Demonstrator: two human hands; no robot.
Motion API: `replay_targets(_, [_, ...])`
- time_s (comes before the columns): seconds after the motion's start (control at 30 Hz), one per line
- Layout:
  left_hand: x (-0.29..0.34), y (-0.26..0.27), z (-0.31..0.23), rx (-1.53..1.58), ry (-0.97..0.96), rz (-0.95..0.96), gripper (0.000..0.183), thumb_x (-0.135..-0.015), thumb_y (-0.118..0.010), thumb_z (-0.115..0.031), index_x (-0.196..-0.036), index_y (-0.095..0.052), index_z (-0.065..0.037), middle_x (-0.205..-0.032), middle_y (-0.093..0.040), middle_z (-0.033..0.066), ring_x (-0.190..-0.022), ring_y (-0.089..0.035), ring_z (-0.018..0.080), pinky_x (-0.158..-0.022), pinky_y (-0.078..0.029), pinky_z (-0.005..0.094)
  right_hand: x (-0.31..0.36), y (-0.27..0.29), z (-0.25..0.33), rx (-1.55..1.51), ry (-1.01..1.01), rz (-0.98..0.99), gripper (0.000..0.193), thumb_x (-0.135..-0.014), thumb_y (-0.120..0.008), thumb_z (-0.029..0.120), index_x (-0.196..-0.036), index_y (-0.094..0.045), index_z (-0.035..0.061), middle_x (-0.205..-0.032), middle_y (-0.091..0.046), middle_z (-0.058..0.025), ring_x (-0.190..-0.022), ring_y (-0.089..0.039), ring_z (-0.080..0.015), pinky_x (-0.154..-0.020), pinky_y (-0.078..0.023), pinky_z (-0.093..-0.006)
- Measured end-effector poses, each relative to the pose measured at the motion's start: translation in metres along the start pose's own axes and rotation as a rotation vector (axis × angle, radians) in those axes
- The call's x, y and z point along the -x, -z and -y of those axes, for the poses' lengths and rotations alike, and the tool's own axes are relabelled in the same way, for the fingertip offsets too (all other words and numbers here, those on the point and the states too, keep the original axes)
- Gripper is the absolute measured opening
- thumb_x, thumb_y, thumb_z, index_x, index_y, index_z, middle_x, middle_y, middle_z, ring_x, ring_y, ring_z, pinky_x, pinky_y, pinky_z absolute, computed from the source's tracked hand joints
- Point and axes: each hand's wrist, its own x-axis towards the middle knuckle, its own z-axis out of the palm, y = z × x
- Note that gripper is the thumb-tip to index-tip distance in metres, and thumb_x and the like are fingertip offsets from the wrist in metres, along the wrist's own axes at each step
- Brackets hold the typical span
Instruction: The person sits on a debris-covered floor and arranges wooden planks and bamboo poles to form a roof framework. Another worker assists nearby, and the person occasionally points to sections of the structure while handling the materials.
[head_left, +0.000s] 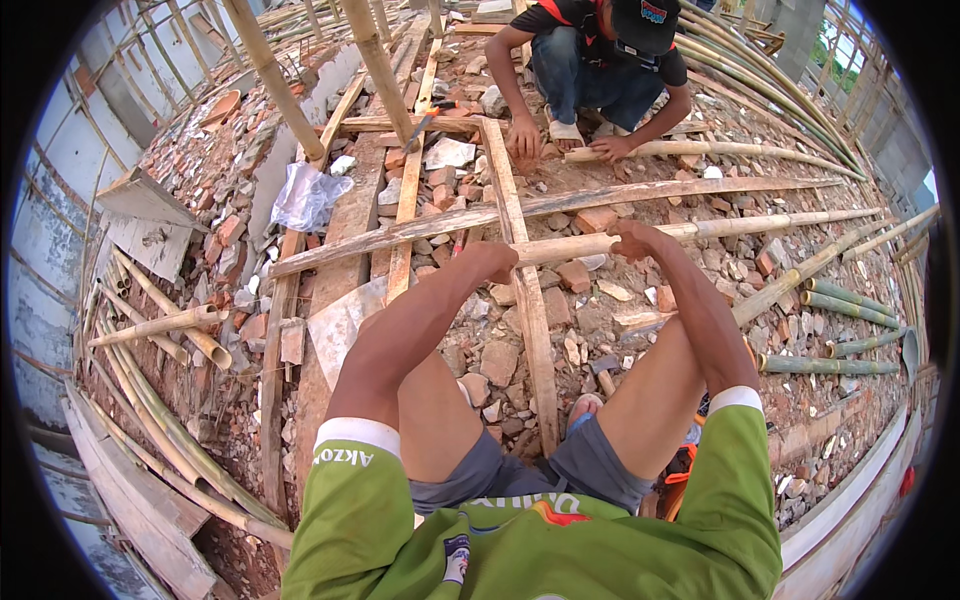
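Observation:
A pale bamboo pole [760, 227] runs from in front of my knees far out to the right. My left hand [493, 262] is closed around its left end, where the pole crosses over a narrow wooden plank [532, 330]. Farther along the pole my right hand [632, 240] is closed on it too. My fingers are partly hidden by the backs of the hands. Just beyond lies a long weathered wooden strip [580, 202], roughly alongside the pole and crossing the same plank.
Across from me a crouching person [605, 70] has both hands low, one at another bamboo pole [720, 148]. Broken bricks [498, 362] cover the ground. A clear plastic bag [310, 197] lies left, near upright bamboo posts [272, 75]. Cut green bamboo pieces [830, 365] lie right.

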Motion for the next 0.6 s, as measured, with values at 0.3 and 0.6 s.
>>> replay_targets(0.3, [0.021,0.020,-0.015,-0.054,-0.019,0.072,0.053,-0.082,-0.064,-0.038,-0.121,-0.058,-0.002,-0.116,-0.062,0.0219,-0.109,-0.058,0.0365,-0.092,-0.047,0.0438,0.003,0.003,0.022,0.140,-0.045,0.075,0.063,-0.081,-0.050,0.011,-0.142,-0.033,0.0105,-0.102,-0.065,-0.0179,-0.072,-0.068,-0.0283,-0.061,-0.055,-0.0386])
replay_targets(0.6, [0.014,0.002,0.009,-0.006,-0.024,0.056,0.055,-0.085,-0.061,-0.040,-0.125,-0.055,-0.003,-0.122,-0.058,0.0222,-0.113,-0.056,0.0365,-0.096,-0.045,0.0418,-0.010,-0.004,0.017,0.064,0.014,0.016,0.034,-0.081,-0.057,0.023,-0.102,-0.061,-0.0026,-0.076,-0.068,-0.0165,-0.064,-0.066,-0.0273,-0.055,-0.051,-0.0401])
